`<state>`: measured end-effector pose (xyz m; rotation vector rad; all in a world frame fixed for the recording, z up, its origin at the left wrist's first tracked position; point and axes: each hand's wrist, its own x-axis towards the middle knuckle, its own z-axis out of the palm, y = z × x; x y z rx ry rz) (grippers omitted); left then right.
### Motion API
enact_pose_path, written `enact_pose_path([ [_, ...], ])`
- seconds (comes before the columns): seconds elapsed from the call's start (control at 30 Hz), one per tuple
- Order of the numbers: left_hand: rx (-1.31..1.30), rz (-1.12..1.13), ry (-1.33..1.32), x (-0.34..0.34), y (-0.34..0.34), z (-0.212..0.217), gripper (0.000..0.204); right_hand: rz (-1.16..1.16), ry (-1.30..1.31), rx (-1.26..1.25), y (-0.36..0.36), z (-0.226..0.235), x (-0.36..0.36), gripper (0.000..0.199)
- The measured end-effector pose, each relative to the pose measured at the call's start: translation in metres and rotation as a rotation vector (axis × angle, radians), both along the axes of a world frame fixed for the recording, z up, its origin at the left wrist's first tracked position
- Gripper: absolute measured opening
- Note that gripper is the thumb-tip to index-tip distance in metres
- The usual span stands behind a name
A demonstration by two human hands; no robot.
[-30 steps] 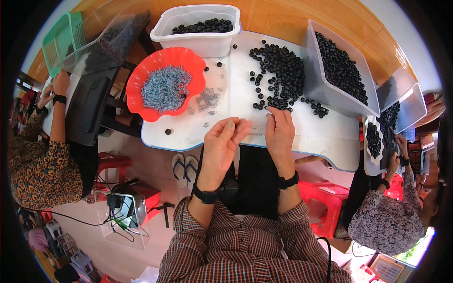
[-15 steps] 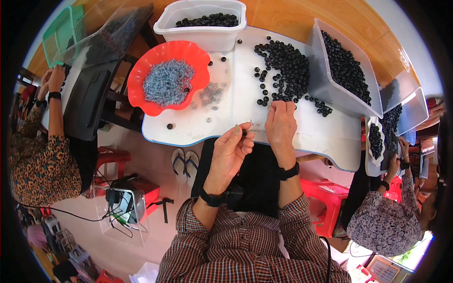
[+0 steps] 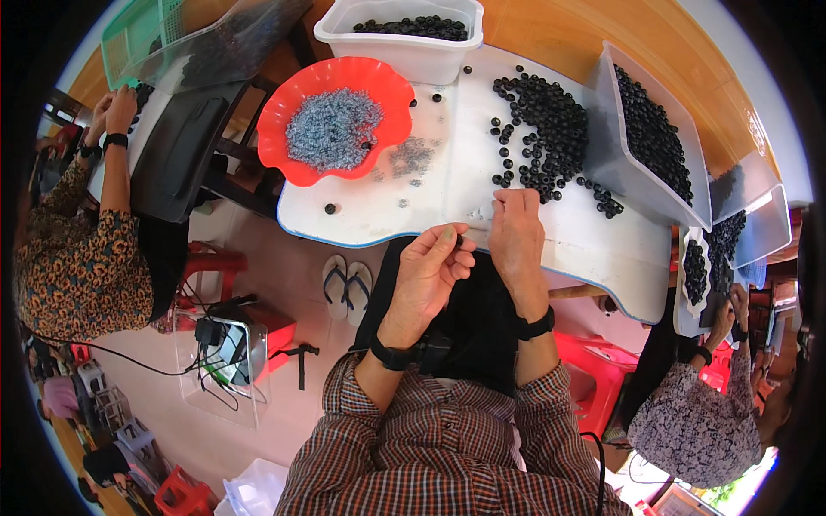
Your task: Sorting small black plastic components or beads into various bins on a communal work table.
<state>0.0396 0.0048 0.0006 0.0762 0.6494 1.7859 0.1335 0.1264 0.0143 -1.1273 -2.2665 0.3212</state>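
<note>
My left hand is closed in a pinch above the table's near edge, thumb and fingers around a small round black bead-like piece. Beside it, my right hand has bent fingers pressed together, tips pointing down at the tabletop; whatever they hold, if anything, is hidden. Just beyond my right hand spreads a loose pile of the same black pieces. A few tiny silvery bits lie by its fingertips. Farther left stands a red wavy-rimmed bowl full of tiny silvery-blue pieces, with one black piece among them.
A white tub and a translucent bin, both with black pieces, stand at the back and right of the white table. Co-workers sit left and right. A red stool is beside me.
The view has shifted, so the table and bowl sit farther right. Relative to the pile, my right hand has moved slightly left. My left hand still pinches the black piece.
</note>
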Motion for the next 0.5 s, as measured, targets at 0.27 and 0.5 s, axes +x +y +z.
enact_pose_path([
  [0.27,-0.028,0.101,0.017,-0.019,-0.023,0.004,0.023,0.254,0.265,-0.178,-0.020,0.005,-0.036,0.013],
  [0.5,-0.048,0.127,0.015,-0.028,-0.033,0.000,0.023,0.278,0.214,-0.101,-0.014,0.004,-0.059,0.013],
])
